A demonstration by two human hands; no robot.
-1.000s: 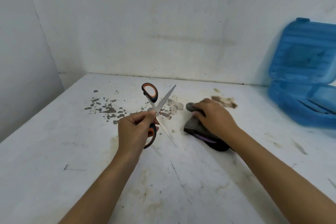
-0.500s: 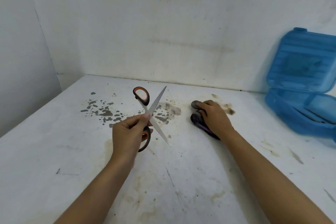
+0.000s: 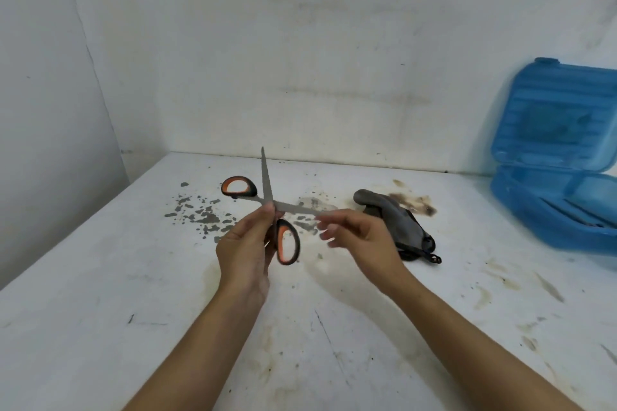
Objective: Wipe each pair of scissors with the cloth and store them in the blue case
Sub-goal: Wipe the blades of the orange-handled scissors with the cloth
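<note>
My left hand (image 3: 245, 250) pinches a pair of orange-and-black-handled scissors (image 3: 266, 177) near the pivot and holds it above the table. The blades are spread wide, one pointing up and the other pointing right. My right hand (image 3: 364, 237) is at the tip of the right-pointing blade with its fingers loosely spread and blurred. It holds nothing that I can make out. The dark grey cloth (image 3: 397, 213) lies crumpled on the table just behind my right hand. The blue case (image 3: 547, 207) stands open at the far right, with something long and dark inside.
The white table (image 3: 100, 310) is stained, with grey flecks left of the scissors and a brown smear by the cloth. White walls close off the back and the left side. The case lid (image 3: 561, 117) leans up against the back wall.
My right hand let go of the cloth and came left to the scissors' blade tip. My left hand turned the scissors, so one blade now points up and the blades gape wider.
</note>
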